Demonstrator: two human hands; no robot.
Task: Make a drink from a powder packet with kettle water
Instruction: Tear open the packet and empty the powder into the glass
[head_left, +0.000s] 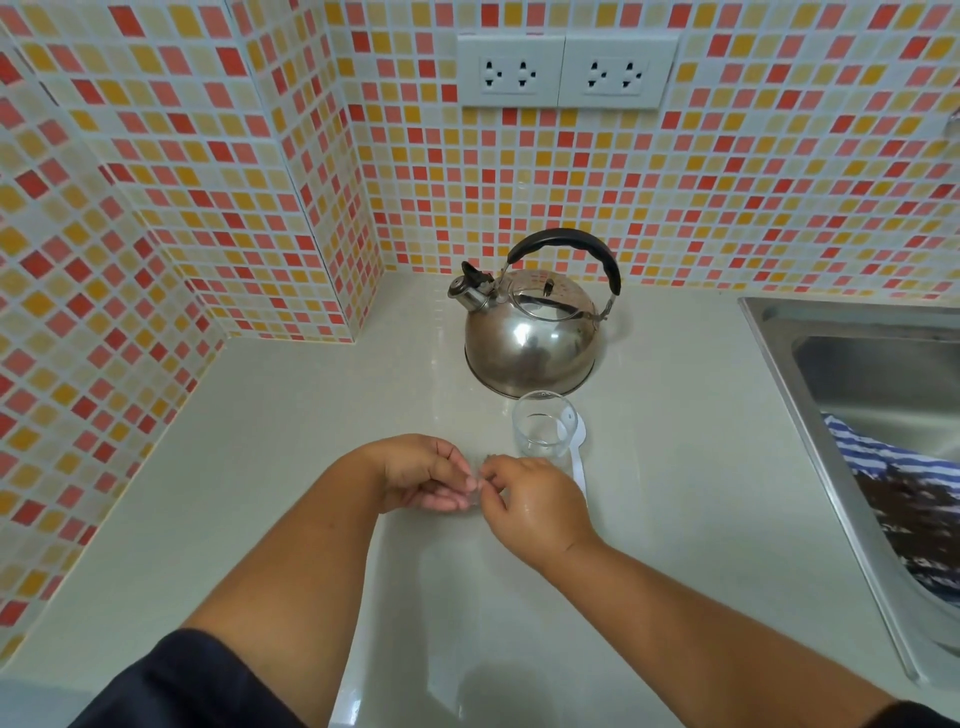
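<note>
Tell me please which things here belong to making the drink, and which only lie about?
For the drink:
kettle
empty glass
white spoon
small item pinched between left hand and right hand, perhaps the packet; too hidden to tell

Only lying about:
striped cloth in the sink
wall sockets

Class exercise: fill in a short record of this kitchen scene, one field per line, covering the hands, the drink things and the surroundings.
Left hand: pinching a small packet, mostly hidden
Right hand: pinching the same packet
Glass: upright, looks empty
Spoon: white, lying just right of the glass
Kettle: steel, lid on, behind the glass
Sink: at right, striped cloth inside
Counter: pale
</note>
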